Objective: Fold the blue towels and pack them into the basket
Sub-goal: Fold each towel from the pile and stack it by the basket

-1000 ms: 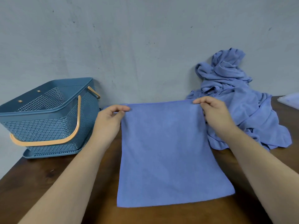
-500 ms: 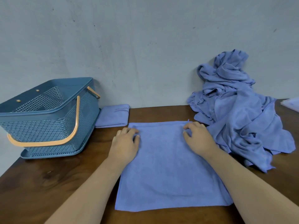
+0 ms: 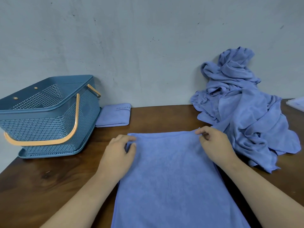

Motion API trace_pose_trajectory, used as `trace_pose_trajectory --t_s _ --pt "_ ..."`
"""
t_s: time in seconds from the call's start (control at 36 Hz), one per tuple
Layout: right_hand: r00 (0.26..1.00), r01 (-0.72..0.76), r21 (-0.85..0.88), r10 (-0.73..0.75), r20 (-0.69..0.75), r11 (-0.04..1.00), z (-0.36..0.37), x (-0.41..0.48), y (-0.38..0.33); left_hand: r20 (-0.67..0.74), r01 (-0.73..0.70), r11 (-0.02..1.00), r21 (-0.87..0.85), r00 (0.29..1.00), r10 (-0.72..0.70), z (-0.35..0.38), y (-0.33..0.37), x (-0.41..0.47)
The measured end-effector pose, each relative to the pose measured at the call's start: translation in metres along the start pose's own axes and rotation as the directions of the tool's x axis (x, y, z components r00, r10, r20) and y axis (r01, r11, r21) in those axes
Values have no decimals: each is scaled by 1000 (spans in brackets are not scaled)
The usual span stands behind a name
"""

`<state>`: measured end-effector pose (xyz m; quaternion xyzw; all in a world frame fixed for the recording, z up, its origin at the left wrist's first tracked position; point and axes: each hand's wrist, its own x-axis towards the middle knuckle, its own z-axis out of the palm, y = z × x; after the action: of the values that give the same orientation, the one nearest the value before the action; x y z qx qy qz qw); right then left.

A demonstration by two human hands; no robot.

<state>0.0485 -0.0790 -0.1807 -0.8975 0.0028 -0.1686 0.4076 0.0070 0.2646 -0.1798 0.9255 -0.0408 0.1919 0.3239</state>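
A blue towel (image 3: 169, 175) lies spread flat on the wooden table (image 3: 49, 178) in front of me. My left hand (image 3: 118, 153) pinches its far left corner, and my right hand (image 3: 213, 143) pinches its far right corner. A blue plastic basket (image 3: 47, 116) with orange handles stands at the left. One folded blue towel (image 3: 113, 115) lies on the table just right of the basket. A heap of unfolded blue towels (image 3: 241, 109) sits at the back right against the wall.
A grey wall (image 3: 139, 46) runs along the table's far edge. A pale flat object (image 3: 296, 103) shows at the right border. Bare wood lies between the basket and the spread towel.
The towel went from being held up by its top corners to lying flat on the table. Both hands came down with it and now pinch its far corners.
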Motion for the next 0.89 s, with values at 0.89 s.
trace_pose_trajectory --t_s 0.89 --pt "986 145 -264 -119 113 953 11 5 3 174 67 939 338 976 -133 12 -15 17"
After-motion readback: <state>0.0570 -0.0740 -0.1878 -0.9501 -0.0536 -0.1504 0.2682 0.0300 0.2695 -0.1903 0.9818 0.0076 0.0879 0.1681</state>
